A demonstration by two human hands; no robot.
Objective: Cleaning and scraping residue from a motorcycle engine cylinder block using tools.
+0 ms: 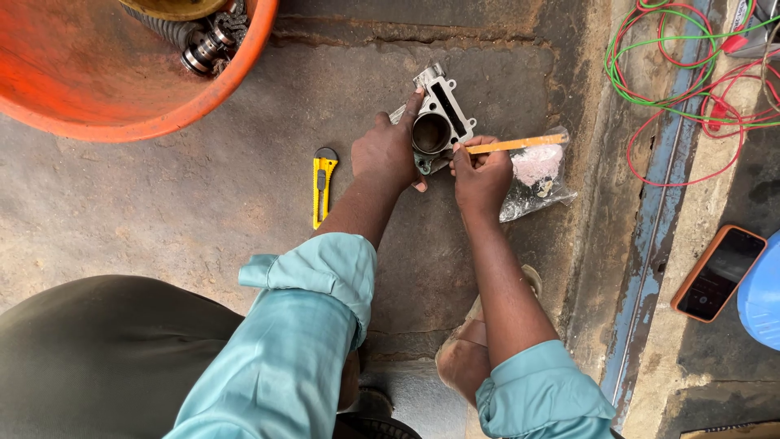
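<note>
Two hands worked on a metal engine cylinder (439, 122) resting on the concrete floor (203, 187).

Left hand (388, 150) lay over the cylinder's left side, fingers curled against it, index finger stretched along its upper edge; right hand (481, 172) pinched an orange pencil-like tool (516, 144), tip at the bore's rim; clear plastic bag (538, 175) lay just beside the right hand; yellow utility knife (323, 187) lay near the left hand; orange basin (122, 73) with metal parts stood well apart; phone (718, 273) lay far right.

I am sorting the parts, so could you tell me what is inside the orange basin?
Inside the orange basin, a ribbed grey part and metal rollers show at the top edge; the rest lies outside the picture.
</note>
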